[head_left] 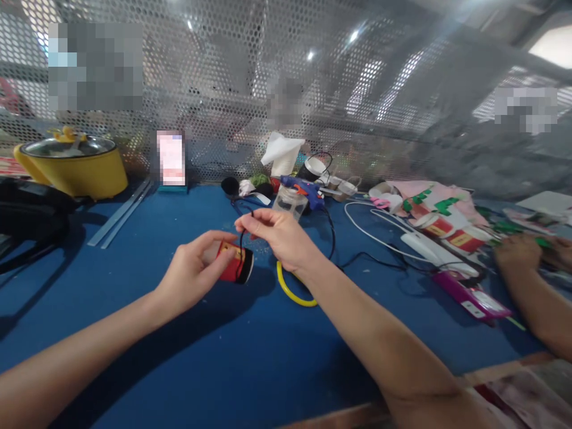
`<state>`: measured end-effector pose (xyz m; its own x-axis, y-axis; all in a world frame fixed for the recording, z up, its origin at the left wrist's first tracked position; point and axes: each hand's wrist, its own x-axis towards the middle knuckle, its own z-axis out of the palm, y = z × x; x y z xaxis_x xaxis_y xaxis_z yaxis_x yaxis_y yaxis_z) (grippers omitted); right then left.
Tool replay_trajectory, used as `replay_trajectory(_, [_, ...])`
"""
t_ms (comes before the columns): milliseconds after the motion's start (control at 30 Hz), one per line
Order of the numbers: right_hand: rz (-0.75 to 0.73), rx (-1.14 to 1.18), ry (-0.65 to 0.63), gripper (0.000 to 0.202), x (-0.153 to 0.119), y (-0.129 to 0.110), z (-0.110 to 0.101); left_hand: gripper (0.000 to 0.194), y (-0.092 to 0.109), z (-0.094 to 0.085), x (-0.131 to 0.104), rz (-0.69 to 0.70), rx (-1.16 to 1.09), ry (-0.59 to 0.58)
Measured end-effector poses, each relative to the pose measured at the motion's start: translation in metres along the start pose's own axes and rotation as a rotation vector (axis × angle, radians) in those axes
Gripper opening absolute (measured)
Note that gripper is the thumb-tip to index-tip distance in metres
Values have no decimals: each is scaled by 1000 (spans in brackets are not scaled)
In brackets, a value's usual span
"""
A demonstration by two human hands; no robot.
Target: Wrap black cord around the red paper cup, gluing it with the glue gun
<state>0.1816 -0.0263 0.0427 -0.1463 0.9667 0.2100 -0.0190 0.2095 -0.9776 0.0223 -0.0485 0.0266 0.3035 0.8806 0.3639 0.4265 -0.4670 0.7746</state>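
Observation:
My left hand (196,266) is closed around a small red cylinder (230,271) that lies on its side in the air, a black band around its right end. A thin black cord (242,241) runs from that banded end up to my right hand (279,233), whose thumb and forefinger pinch it. Behind my right wrist a yellow ring (295,298) lies on the blue table, partly hidden by the arm. Just beyond my right hand stands a clear plastic jar (290,201) with a blue glue gun (308,190) across its top.
A yellow pot (75,167), clear strips (120,214) and a phone on a stand (172,161) are at the left. On the right lie a purple power strip (469,298), white cables and red cups (467,238). Another person's hands (521,256) work at the far right.

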Motion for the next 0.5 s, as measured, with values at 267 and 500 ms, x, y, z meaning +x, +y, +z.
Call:
replay_trajectory(267, [-153,-78,95,11,-2,-10,-9,34,3,-1,8,-254,-257,-21])
replay_trajectory(500, [-232,-227,144,15,4,-2,-15,35,-2,3,5,-243,-225,-88])
